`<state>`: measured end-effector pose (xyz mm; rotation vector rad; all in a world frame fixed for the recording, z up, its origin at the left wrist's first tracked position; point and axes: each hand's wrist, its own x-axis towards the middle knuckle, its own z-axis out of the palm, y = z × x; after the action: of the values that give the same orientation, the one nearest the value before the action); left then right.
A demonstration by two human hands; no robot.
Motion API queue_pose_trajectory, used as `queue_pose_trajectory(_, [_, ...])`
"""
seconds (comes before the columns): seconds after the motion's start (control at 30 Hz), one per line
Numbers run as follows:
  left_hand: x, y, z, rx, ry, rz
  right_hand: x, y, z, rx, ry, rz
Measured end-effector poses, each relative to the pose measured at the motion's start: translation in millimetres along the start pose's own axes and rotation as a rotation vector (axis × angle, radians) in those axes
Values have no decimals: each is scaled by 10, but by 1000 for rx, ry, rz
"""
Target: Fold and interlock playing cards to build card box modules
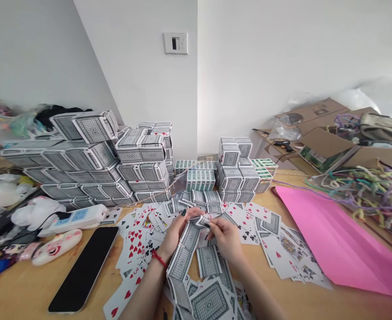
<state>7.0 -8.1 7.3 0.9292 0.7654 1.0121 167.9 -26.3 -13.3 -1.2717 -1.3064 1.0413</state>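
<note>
My left hand (177,233), with a red cord bracelet on its wrist, is closed around the upper end of a chain of folded playing cards (179,262). The chain bends down toward the table's near edge. Opposite it, my right hand (225,235) pinches a folded playing card (202,221) against that same end. Parts of the fingertips are hidden by the cards. Beneath the hands lie loose playing cards (211,300), some face down with grey patterned backs. More face-up cards (136,242) spread out on the left, and another pile (286,253) lies on the right.
Stacked blocks of folded cards (92,155) line the back left, with a smaller stack (236,171) at centre right. A black phone (84,269), a white power strip (79,218), pink paper (336,240), tangled coloured stems (376,191) and cardboard boxes (329,146) surround the work area.
</note>
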Motion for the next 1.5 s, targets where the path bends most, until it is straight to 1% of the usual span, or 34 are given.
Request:
queue_pose_trajectory(0.07, [-2,40,-32,-6,-30,24,-14,7,6,-88,-7,-32])
queue_pose_trajectory(0.17, [1,70,-53,170,-45,53,-40,8,35,-196,-16,-93])
queue_pose_trajectory(0.27, [20,47,-39,383,-10,89,-61,6,67,-268,-21,-154])
queue_pose_trajectory(0.4, [49,-22,-14,502,44,167,-73,-6,85,-354,-13,-195])
queue_pose_trajectory(0.5, [51,-48,-10,510,40,195,-80,-28,86,-406,1,-216])
queue_pose_trajectory(0.73, [32,-34,2,526,32,218,-93,-32,99,-403,6,-239])
queue_pose_trajectory(0.83, [33,-36,1,518,22,231,-87,-12,96,-347,-7,-226])
queue_pose_trajectory(0.93, [43,-51,-11,504,20,230,-73,-16,72,-269,-47,-212])
queue_pose_trajectory(1.03, [57,-71,-24,480,8,218,-53,-40,43,-245,-81,-210])
queue_pose_trajectory(1.17, [65,-83,-20,462,4,208,-48,-66,39,-303,-71,-220])
queue_pose_trajectory(1.5, [54,-104,17,443,65,221,-118,-76,101,-536,-29,-261])
